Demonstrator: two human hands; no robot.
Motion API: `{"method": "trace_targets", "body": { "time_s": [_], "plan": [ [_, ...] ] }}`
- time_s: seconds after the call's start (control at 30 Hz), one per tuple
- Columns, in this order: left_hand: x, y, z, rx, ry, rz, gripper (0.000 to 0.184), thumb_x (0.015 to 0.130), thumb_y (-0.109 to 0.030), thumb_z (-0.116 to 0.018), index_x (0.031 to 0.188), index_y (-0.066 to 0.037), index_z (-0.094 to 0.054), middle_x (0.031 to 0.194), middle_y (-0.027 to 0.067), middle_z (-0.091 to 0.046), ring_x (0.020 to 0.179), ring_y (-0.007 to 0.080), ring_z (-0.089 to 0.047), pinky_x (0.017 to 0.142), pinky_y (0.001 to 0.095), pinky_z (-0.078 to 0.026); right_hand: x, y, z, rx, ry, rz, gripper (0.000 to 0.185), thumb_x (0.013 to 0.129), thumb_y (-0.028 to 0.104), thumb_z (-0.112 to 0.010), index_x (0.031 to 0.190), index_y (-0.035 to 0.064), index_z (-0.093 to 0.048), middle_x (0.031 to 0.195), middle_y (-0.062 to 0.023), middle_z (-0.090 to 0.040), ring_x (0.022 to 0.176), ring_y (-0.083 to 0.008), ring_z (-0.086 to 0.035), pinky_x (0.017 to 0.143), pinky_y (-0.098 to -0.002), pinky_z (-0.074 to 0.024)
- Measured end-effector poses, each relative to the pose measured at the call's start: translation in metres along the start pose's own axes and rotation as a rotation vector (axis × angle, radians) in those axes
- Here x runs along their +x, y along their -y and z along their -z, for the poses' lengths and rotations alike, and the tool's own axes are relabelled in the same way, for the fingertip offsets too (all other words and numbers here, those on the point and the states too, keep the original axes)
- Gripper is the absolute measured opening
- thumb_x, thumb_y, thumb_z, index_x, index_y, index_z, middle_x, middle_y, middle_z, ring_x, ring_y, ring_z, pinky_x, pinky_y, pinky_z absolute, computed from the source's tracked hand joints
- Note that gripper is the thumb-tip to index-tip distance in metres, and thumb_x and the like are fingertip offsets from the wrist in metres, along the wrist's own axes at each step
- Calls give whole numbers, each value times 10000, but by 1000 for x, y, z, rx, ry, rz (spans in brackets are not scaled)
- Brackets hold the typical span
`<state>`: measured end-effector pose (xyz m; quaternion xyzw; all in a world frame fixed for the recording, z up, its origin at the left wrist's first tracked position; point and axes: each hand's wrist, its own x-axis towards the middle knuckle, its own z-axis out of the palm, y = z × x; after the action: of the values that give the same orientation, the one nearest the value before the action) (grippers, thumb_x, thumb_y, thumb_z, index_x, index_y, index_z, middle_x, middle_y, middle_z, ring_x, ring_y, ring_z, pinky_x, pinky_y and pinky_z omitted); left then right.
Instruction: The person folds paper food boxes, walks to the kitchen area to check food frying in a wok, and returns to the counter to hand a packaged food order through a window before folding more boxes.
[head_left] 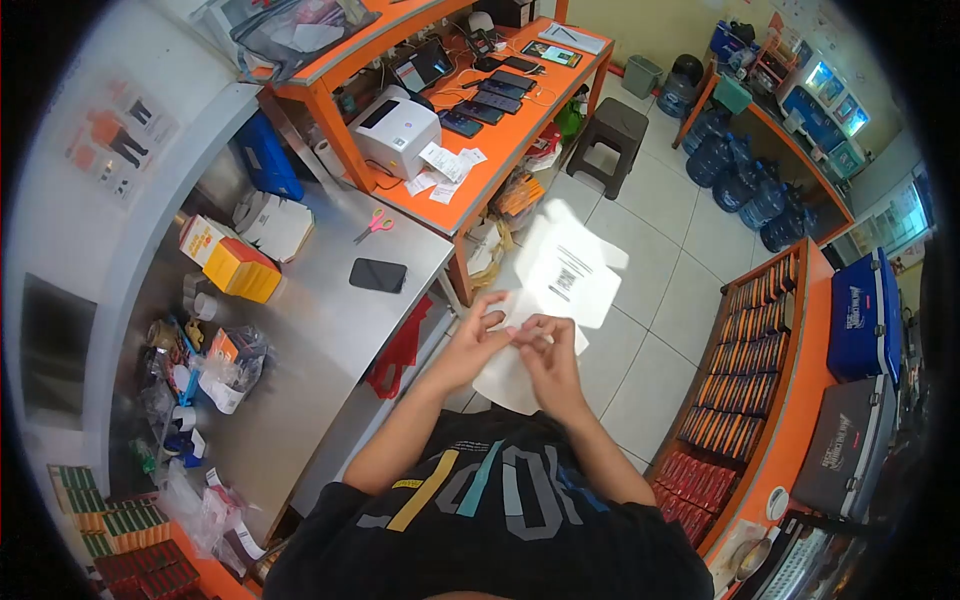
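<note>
On my feed, the white card (pixel 585 255) carries a black QR code (pixel 567 281) with lines of print too small for me to read. Pale lettering on the blue cooler box (pixel 862 318) is also illegible to me. The card is smooth, thin and flat, with rounded flaps, held in front of the black shirt (pixel 450 545), over glossy floor tiles (pixel 632 365). I see the left hand (pixel 476 345) and right hand (pixel 552 368) close together, thumbs and fingertips pinching its near part. A brushed-metal table (pixel 325 335) stands left, bearing a dark phone (pixel 378 275).
</note>
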<state>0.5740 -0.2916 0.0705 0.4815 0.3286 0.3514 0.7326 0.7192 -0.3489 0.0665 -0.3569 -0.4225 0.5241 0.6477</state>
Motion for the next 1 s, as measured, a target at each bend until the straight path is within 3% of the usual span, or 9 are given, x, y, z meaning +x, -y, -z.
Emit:
{"method": "trace_targets", "body": {
  "time_s": [0.13, 0.17, 0.3, 0.4, 0.5, 0.67, 0.73, 0.77, 1.0],
  "plan": [
    [-16, -16, -31, 542, 3, -61, 365, 988, -133, -456, 1325, 8, -469, 1160, 134, -593, 1014, 146, -580, 829, 275, -466, 18, 9, 19, -36, -190, -313, 223, 920, 95, -625, 1088, 25, -496, 983, -80, -612, 843, -125, -632, 708, -242, -503],
    [-16, -3, -34, 543, -44, -203, 341, 993, -130, -444, 1291, 14, -526, 1132, 143, -586, 1010, 160, -578, 826, 273, -458, 20, 5, 22, -98, -243, -322, 194, 924, 165, -642, 1042, 30, -569, 829, -35, -642, 724, -88, -624, 639, -229, -492],
    [-12, 9, -34, 769, -215, -516, 332, 994, -124, -445, 1282, 4, -548, 1057, 129, -574, 926, 170, -570, 753, 269, -455, 19, -3, 34, -168, -254, -243, 196, 921, 176, -646, 1012, 5, -615, 849, -36, -656, 721, -101, -623, 625, -245, -486],
    [-13, 2, -34, 816, -397, -366, 306, 994, -111, -451, 1242, 9, -584, 1003, 143, -543, 914, 233, -575, 776, 269, -470, 5, -7, 28, -371, -164, -150, 221, 899, 151, -655, 1061, 2, -634, 896, -79, -664, 782, -176, -634, 692, -308, -500],
    [-12, -8, -37, 631, -445, -300, 307, 998, -139, -472, 1241, 2, -594, 974, 104, -528, 903, 164, -555, 749, 232, -470, -14, -30, 26, -988, -162, 226, 267, 856, 64, -625, 1122, 44, -637, 1044, -186, -643, 982, -345, -610, 900, -441, -461],
    [-9, 1, -34, 208, -331, -349, 331, 932, -81, -600, 1250, 12, -579, 1044, 89, -584, 1003, 116, -573, 821, 262, -537, -10, -39, 39, -874, -31, 196, 252, 873, 40, -593, 1121, 28, -632, 1033, -139, -663, 937, -277, -634, 866, -419, -480],
    [-12, -4, -35, 153, -344, -285, 340, 914, -60, -619, 1239, 30, -577, 1053, 99, -602, 1007, 128, -587, 855, 280, -535, -2, -5, 17, -317, -151, -194, 230, 888, 56, -591, 1109, 7, -633, 995, -95, -678, 900, -185, -643, 833, -347, -499],
    [-12, -9, -35, 103, -354, -244, 350, 895, -39, -638, 1229, 47, -575, 1062, 109, -621, 1010, 140, -602, 889, 298, -534, 1, 2, 13, -270, -131, -181, 206, 906, 78, -589, 1083, -17, -637, 931, -69, -679, 860, -135, -631, 791, -293, -504],
    [-20, -15, -36, -18, -273, -232, 322, 899, -40, -638, 1196, 75, -589, 1091, 142, -656, 966, 149, -639, 906, 282, -514, 2, 7, 6, -174, -261, -299, 190, 906, 55, -559, 1058, -24, -643, 952, -86, -679, 906, -189, -640, 832, -329, -497]
  ]
}}
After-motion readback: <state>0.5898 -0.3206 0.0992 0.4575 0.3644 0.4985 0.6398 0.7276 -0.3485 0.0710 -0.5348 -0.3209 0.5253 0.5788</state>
